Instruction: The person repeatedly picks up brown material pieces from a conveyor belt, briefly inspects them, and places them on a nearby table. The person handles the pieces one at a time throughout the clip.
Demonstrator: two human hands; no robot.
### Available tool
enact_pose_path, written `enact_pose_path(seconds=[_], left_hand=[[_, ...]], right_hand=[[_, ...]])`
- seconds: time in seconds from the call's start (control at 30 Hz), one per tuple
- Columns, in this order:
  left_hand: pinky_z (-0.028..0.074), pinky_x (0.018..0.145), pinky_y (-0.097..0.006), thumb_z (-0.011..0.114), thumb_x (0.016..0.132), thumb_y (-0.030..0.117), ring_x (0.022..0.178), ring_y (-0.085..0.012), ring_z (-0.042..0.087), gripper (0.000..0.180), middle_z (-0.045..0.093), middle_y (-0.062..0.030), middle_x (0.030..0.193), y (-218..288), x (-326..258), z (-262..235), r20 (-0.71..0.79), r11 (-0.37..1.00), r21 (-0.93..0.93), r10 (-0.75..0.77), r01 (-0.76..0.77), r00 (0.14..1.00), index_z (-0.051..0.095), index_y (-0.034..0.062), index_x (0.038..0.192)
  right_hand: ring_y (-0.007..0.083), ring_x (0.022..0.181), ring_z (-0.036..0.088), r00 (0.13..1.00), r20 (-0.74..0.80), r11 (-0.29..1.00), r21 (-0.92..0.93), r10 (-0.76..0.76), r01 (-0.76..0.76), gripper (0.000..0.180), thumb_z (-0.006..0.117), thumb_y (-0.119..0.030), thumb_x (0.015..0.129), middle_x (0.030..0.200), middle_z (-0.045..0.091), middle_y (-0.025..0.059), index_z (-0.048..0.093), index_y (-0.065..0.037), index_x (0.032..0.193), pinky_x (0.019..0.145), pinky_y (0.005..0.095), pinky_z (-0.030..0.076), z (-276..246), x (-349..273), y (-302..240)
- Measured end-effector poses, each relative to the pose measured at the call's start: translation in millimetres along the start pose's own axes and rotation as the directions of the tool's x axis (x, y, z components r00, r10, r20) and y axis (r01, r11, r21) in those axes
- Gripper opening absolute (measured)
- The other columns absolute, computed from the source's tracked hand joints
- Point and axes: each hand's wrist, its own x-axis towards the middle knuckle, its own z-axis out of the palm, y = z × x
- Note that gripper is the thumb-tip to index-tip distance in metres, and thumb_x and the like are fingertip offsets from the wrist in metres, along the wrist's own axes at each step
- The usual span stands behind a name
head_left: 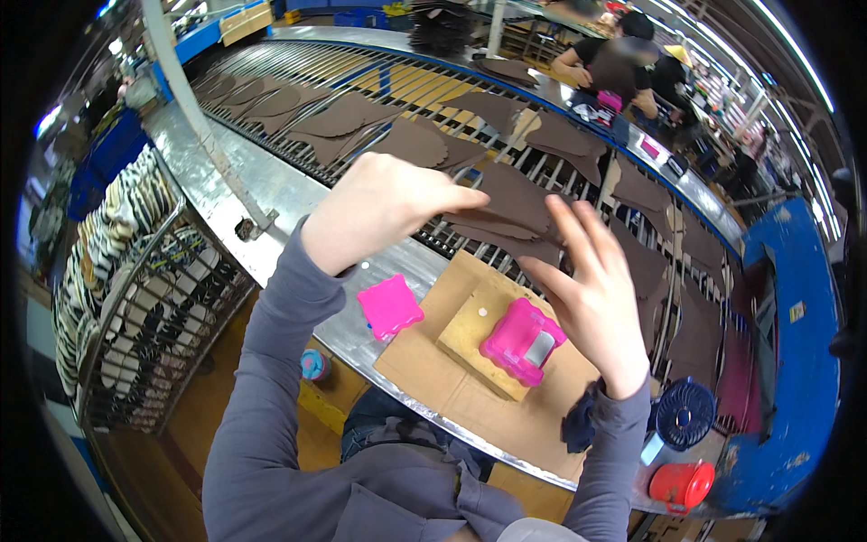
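Observation:
My left hand (384,203) reaches out over the conveyor and pinches the edge of a dark brown flat cut piece (515,200), fingers closed on it. To the right, my right hand (587,289) hovers with fingers spread, its fingertips touching or just above the overlapping brown pieces (506,239) at the belt's near edge. Many more brown cut pieces (343,117) lie spread along the roller conveyor (298,68). Below my hands a pink box (522,341) rests on a cardboard block (470,330), and its pink lid (388,305) lies to the left.
A wire basket (153,316) of striped pieces stands at my left. A blue fan (684,413) and a red container (682,483) sit at the right on the metal ledge (280,194). Other people (614,68) work across the conveyor. A blue machine frame (795,343) stands at right.

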Motion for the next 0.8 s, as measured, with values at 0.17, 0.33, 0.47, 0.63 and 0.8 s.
enact_pose_path(seconds=[0.17, 0.33, 0.47, 0.63, 0.8], left_hand=[[0.052, 0.083, -0.034, 0.071, 0.072, 0.007, 0.101, -0.0268, 0.064, 0.044, 0.066, -0.0081, 0.110, 13, 27, -7, -0.423, 0.986, -0.075, 0.106, -0.151, 0.900, 0.064, 0.0092, 0.116], [0.046, 0.086, -0.032, 0.080, 0.073, 0.010, 0.104, -0.0185, 0.059, 0.040, 0.064, -0.0103, 0.115, 18, -64, 87, -0.066, 0.477, -0.848, -0.531, 0.233, 0.845, 0.065, 0.0002, 0.109], [0.049, 0.072, -0.027, 0.072, 0.082, 0.008, 0.079, -0.0104, 0.063, 0.015, 0.072, -0.0079, 0.085, 20, -80, 109, 0.141, 0.422, -0.821, -0.502, 0.384, 0.853, 0.070, -0.0033, 0.092], [0.048, 0.063, -0.025, 0.070, 0.083, 0.009, 0.068, -0.0092, 0.061, 0.015, 0.071, -0.0076, 0.078, -1, -77, 92, 0.241, 0.534, -0.691, -0.464, 0.487, 0.852, 0.069, -0.0034, 0.091], [0.046, 0.059, -0.027, 0.071, 0.082, 0.011, 0.063, -0.0106, 0.059, 0.017, 0.069, -0.0101, 0.074, -17, -76, 79, 0.294, 0.623, -0.580, -0.441, 0.525, 0.848, 0.068, -0.0035, 0.091]], right_hand=[[0.0307, 0.088, 0.066, 0.972, -0.005, 0.920, 0.326, 0.233, -0.219, 0.043, 0.058, 0.010, 0.066, 0.107, 0.067, 0.0108, 0.068, -0.006, 0.105, 0.077, 0.0310, 0.052, 9, -28, 12], [0.0236, 0.087, 0.067, 0.902, 0.066, 0.743, 0.543, 0.427, -0.392, 0.033, 0.060, 0.008, 0.081, 0.096, 0.068, 0.0160, 0.069, -0.005, 0.109, 0.076, 0.0261, 0.048, -2, -66, 6], [0.0216, 0.087, 0.066, 0.907, 0.093, 0.672, 0.642, 0.410, -0.370, 0.035, 0.061, 0.008, 0.080, 0.096, 0.070, 0.0125, 0.068, -0.004, 0.112, 0.078, 0.0258, 0.048, 21, -92, 11], [0.0175, 0.072, 0.061, 0.909, 0.313, 0.714, 0.567, 0.275, -0.411, 0.042, 0.063, 0.005, 0.081, 0.100, 0.070, 0.0136, 0.065, -0.009, 0.120, 0.069, 0.0269, 0.049, 42, -104, 17], [0.0172, 0.070, 0.059, 0.899, 0.347, 0.675, 0.598, 0.269, -0.432, 0.044, 0.062, 0.005, 0.082, 0.096, 0.069, 0.0124, 0.064, -0.011, 0.122, 0.069, 0.0270, 0.049, 62, -100, 12]])
